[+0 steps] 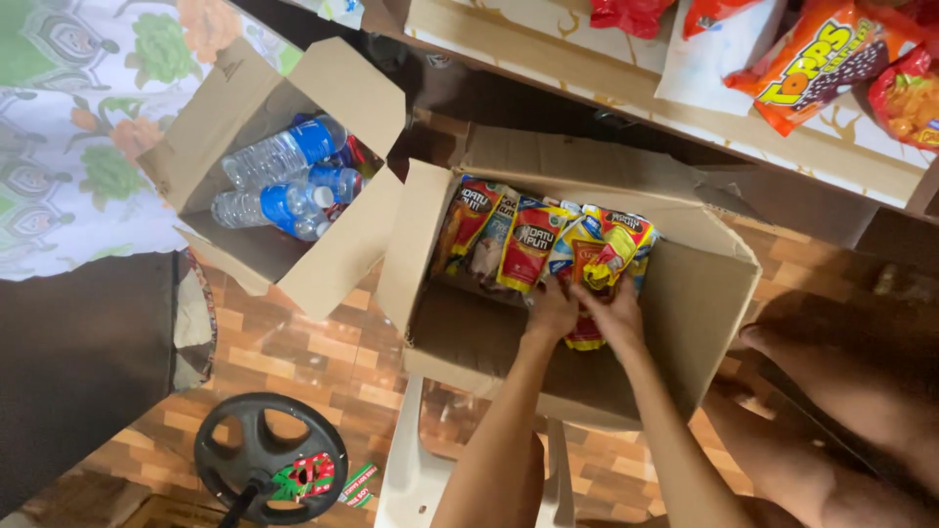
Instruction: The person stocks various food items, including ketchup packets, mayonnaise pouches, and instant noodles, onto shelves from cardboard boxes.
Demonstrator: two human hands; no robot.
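At the far left a flowered cloth point(68, 127) lies beside an open cardboard box point(344, 249) that holds water bottles point(279, 181) with blue labels. Below it, on the brick-patterned floor point(293, 357), sits a black toy steering wheel point(269, 469). At the middle, a larger cardboard box point(699, 293) rests on a white plastic chair point(416, 469); a row of red and yellow sachet packets point(528, 240) stands along its far wall. Both hands reach into this box. The left hand point(553, 311) and right hand point(616, 315) close side by side on a yellow and red packet point(585, 337) near the middle of the row. At the top right, a shelf point(548, 44) carries orange snack bags point(822, 59).
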